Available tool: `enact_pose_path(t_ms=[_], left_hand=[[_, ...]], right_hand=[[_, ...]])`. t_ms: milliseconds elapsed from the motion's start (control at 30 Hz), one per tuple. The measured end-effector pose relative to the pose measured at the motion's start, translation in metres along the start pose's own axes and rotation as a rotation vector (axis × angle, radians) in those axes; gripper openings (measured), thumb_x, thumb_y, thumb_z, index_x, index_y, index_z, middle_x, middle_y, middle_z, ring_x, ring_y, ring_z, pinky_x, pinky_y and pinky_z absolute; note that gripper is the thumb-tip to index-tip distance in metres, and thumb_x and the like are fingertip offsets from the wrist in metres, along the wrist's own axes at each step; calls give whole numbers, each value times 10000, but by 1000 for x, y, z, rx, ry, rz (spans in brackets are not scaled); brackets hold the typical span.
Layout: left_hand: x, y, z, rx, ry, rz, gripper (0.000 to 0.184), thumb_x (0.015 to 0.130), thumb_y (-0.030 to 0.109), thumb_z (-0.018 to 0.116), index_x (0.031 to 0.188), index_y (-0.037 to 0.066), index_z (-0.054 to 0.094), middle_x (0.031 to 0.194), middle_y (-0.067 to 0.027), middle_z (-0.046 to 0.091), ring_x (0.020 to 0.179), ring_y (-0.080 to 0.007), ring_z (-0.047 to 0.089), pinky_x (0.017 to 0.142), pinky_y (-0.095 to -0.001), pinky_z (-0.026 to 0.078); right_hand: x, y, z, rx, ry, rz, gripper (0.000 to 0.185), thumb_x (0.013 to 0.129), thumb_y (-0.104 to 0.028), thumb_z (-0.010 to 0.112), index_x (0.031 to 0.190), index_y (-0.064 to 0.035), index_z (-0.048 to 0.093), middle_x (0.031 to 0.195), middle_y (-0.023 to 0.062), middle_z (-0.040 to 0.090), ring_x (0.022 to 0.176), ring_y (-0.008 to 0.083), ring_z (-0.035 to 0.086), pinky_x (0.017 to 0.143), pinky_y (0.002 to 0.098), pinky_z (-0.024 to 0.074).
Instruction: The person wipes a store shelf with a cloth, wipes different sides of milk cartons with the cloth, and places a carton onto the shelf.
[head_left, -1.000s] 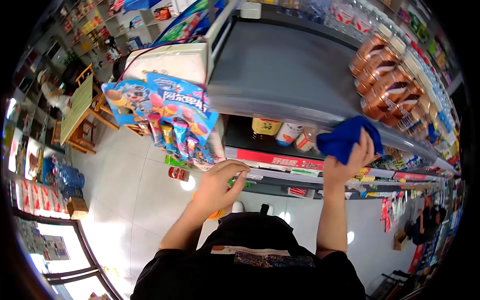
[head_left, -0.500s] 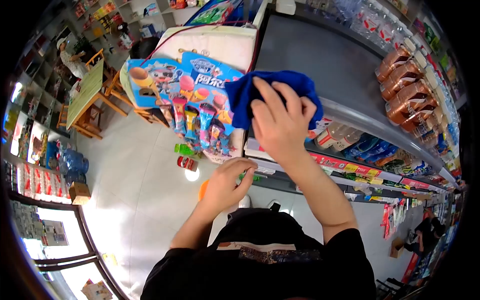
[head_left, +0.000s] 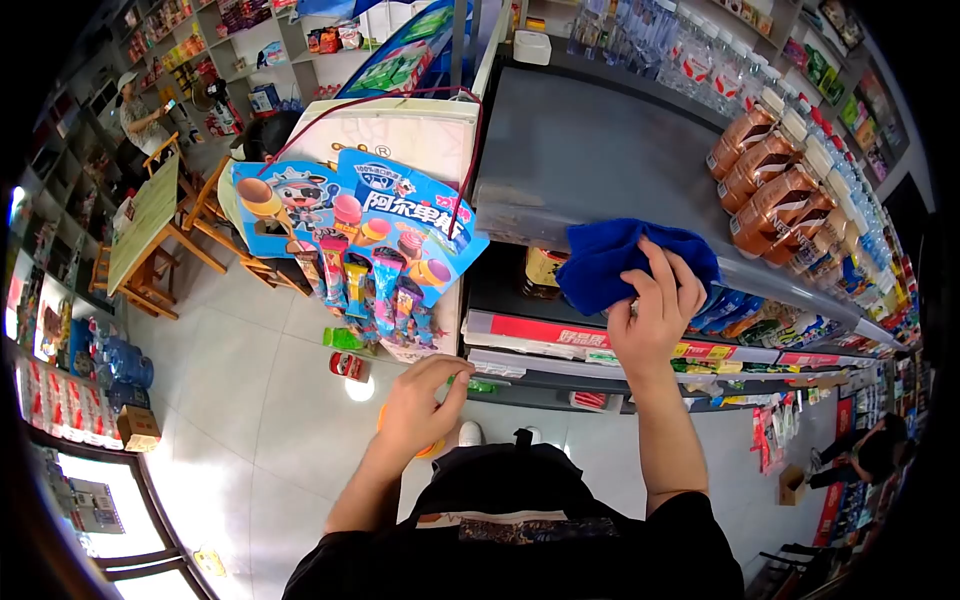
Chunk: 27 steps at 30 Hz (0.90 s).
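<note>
My right hand (head_left: pixel 655 310) grips a blue cloth (head_left: pixel 625 262) with bent fingers. The cloth lies over the front edge of the dark grey top shelf (head_left: pixel 590 130) and hides part of that edge. Below and left of it, my left hand (head_left: pixel 422 402) is curled, thumb near the forefinger, with nothing visible in it. That hand is nearest the foot of a blue ice-cream display board (head_left: pixel 420 225), where several wrapped sweets (head_left: pixel 385 285) hang. Beside the cloth, a dark jar with a yellow label (head_left: pixel 541 272) stands on the shelf below.
Brown drink bottles (head_left: pixel 770 205) in packs stand at the right of the top shelf, with clear water bottles (head_left: pixel 690 65) behind. A small white container (head_left: pixel 532 47) sits at its far left corner. A red packet (head_left: pixel 348 366) lies on the floor; people are farther off.
My right hand has moved the cloth from over the shelf's left corner rightward and toward me, onto the front edge. The view has shifted slightly; my left hand stays curled.
</note>
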<state>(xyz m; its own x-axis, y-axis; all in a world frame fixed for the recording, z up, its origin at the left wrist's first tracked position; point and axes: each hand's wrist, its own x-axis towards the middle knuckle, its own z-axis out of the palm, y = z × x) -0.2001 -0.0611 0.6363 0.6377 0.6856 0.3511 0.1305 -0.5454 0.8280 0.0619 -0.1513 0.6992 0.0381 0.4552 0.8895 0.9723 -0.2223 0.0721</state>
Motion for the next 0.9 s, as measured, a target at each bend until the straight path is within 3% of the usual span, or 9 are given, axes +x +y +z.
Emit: enact_pose_path(t_ms=[133, 333, 433, 567, 700, 900], left_hand=[[-3, 1, -2, -2, -10, -3, 131, 858, 58, 611, 936, -20, 682, 928, -149, 691, 858, -329, 665, 778, -368, 525], [-4, 3, -4, -10, -17, 12, 134, 863, 55, 604, 939, -23, 682, 927, -156, 690, 860, -324, 668, 780, -368, 527], [-2, 6, -3, -10, -26, 16, 134, 865, 56, 602, 939, -22, 682, 928, -158, 689, 864, -324, 669, 784, -368, 527], [-1, 4, -4, -15, -34, 11, 132, 864, 54, 602, 937, -24, 681, 932, -156, 691, 870, -324, 670, 789, -368, 527], [-1, -1, -3, -5, -48, 6, 128, 864, 52, 604, 934, -26, 677, 934, -152, 691, 873, -322, 671, 793, -368, 526], [0, -5, -2, -14, -45, 37, 120, 867, 56, 607, 929, -23, 673, 930, -151, 688, 872, -324, 664, 788, -373, 522]], right_hand=[[14, -26, 11, 66, -18, 7, 210, 645, -69, 603, 851, -110, 619, 1238, 38, 647, 1111, 258, 524, 922, 419, 296], [52, -86, 43, 191, -32, -130, 99, 742, -156, 642, 828, -133, 599, 1215, -8, 632, 1075, 196, 542, 835, 410, 343], [55, -97, 58, 222, 15, -177, 196, 675, -99, 665, 861, -105, 604, 1244, 4, 627, 1088, 227, 538, 845, 429, 330], [45, -78, 48, 277, -2, -181, 191, 662, -86, 652, 846, -117, 609, 1222, 4, 643, 1062, 220, 559, 865, 406, 349], [33, -46, 18, 110, -54, -97, 164, 667, -99, 645, 827, -125, 624, 1193, -21, 655, 1049, 190, 569, 871, 374, 359], [-5, 11, -3, -25, 51, 59, 230, 616, -6, 570, 827, -89, 610, 1220, 58, 655, 1113, 261, 543, 920, 412, 330]])
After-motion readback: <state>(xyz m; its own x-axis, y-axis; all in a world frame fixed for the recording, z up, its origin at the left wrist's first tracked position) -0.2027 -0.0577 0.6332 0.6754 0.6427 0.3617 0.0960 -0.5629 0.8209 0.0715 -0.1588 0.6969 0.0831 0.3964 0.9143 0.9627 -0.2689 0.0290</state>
